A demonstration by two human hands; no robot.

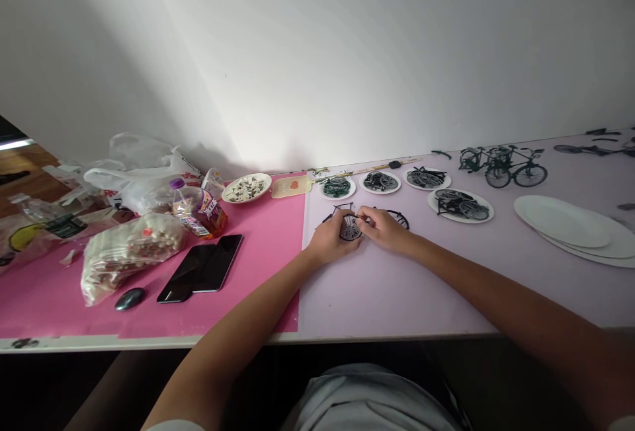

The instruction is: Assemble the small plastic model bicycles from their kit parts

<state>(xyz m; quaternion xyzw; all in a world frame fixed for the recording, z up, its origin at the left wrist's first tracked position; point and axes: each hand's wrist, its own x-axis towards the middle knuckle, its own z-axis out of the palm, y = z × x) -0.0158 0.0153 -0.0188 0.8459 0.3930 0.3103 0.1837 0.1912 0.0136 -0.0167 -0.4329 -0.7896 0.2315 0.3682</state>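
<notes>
My left hand [331, 240] and my right hand [384, 227] meet over a small black model bicycle [351, 225] lying on the pale lilac table top [397, 292]. The left hand's fingers curl round one spoked wheel. Pinched fingers of the right hand grip the bicycle's frame just beside that wheel. The other wheel [401, 219] sticks out behind the right hand. Parts of the frame are hidden by my fingers.
Small white plates [380, 182] with bicycle parts line the back, and finished model bicycles [506, 166] stand far right. Stacked white plates [570, 226] lie right. On the pink mat [268, 246]: a dark phone [203, 267], snack bags [129, 249], a bottle [198, 209], a bowl [247, 188].
</notes>
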